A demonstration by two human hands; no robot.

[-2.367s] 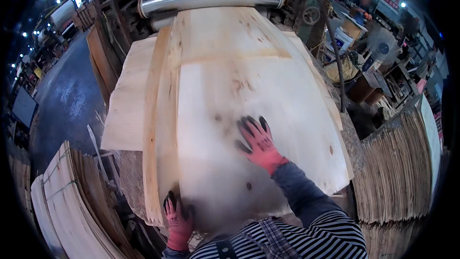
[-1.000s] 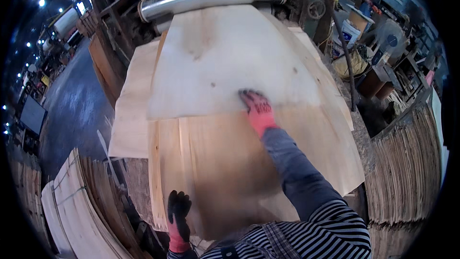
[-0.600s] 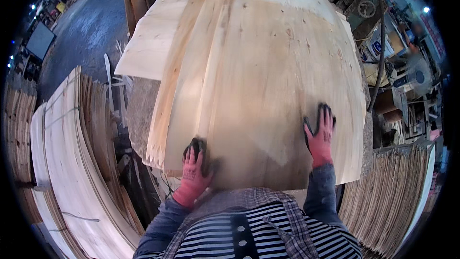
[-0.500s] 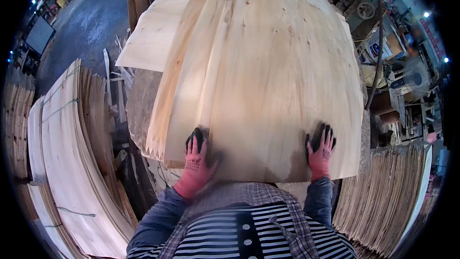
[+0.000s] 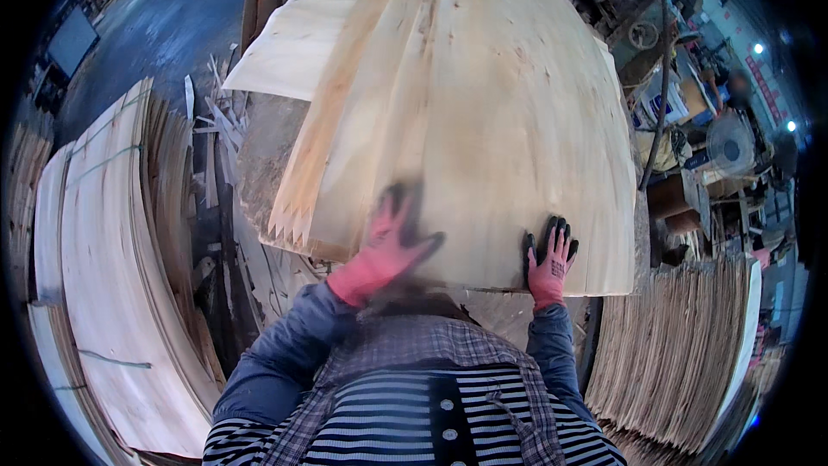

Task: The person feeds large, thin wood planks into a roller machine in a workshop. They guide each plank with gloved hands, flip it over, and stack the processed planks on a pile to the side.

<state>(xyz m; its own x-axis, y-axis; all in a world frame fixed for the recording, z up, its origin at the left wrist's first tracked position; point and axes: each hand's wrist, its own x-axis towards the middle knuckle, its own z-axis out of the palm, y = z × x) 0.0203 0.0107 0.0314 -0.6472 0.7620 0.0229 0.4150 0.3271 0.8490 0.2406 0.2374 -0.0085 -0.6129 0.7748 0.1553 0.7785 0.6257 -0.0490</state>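
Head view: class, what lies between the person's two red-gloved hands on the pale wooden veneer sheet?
Only bare veneer sheet along its near edge lies between the left hand and right hand, seen in the head view.

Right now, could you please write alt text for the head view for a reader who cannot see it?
A person's gloved left hand and right hand press flat on the near edge of a large wood veneer sheet lying on a stack. More veneer stacks stand to the left and right, in a cluttered workshop.

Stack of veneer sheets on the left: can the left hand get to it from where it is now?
Probably yes. The left hand lies on the top veneer sheet, and the stack of veneer sheets stands beside that arm with only loose scraps between, though it may take a sideways lean.
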